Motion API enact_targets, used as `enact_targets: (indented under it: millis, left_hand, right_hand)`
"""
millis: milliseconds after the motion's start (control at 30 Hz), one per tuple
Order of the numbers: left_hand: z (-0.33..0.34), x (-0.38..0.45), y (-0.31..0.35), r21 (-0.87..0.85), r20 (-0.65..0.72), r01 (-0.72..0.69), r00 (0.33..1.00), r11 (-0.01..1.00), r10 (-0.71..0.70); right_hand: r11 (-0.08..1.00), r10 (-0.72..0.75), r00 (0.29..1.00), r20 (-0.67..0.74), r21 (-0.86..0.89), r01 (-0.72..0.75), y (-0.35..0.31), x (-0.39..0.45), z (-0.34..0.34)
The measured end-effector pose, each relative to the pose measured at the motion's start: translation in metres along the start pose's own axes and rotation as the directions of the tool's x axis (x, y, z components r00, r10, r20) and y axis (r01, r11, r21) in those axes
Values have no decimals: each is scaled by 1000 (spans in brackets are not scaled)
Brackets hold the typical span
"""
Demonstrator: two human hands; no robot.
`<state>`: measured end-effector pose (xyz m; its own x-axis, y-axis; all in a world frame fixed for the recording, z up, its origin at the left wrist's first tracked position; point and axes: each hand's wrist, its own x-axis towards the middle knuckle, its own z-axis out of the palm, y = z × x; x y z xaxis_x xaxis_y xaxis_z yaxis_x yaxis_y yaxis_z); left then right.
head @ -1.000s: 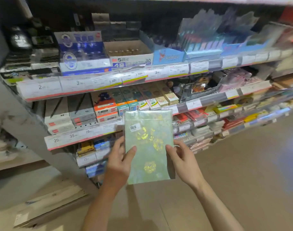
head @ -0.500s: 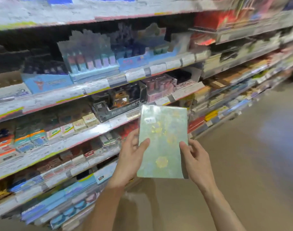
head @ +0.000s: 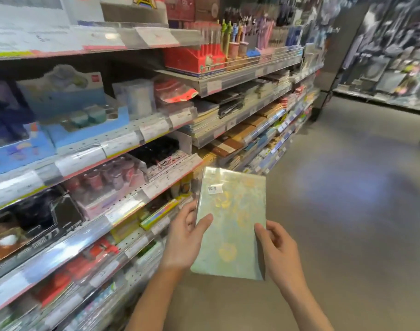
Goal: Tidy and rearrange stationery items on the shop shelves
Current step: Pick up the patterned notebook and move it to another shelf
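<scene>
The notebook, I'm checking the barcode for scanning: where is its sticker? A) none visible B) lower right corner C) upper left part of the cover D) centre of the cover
C: the white barcode sticker sits near the top left of the notebook cover.

A pale green notebook with yellow flower marks is sealed in glossy wrap; a white barcode sticker sits near its top left corner. It stands nearly upright, tilted slightly right, in front of the lower shelves.
</scene>
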<state>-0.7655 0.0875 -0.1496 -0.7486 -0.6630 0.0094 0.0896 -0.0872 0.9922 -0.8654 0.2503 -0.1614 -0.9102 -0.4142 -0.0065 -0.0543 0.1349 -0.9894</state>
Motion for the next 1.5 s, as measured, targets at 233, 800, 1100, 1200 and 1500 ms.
enact_targets:
  millis: [233, 800, 1100, 1200, 1500]
  left_hand:
    - [110, 142, -5, -37, 152, 13, 988, 999, -7]
    - [293, 377, -25, 59, 69, 80, 994, 995, -84]
    - [313, 471, -3, 40, -243, 88, 967, 995, -76]
    - [306, 498, -3, 16, -323, 80, 944, 997, -70]
    - [295, 566, -11, -45, -404, 26, 914, 999, -42]
  right_hand:
    - [998, -25, 982, -188, -53, 16, -7, 133, -67]
    - [1000, 18, 995, -99, 10, -17, 25, 433, -168]
    - [999, -19, 970, 242, -36, 29, 3, 595, -147]
    - [998, -24, 949, 314, -53, 43, -5, 631, -131]
    - [993, -88, 913, 398, -35, 111, -22, 716, -92]
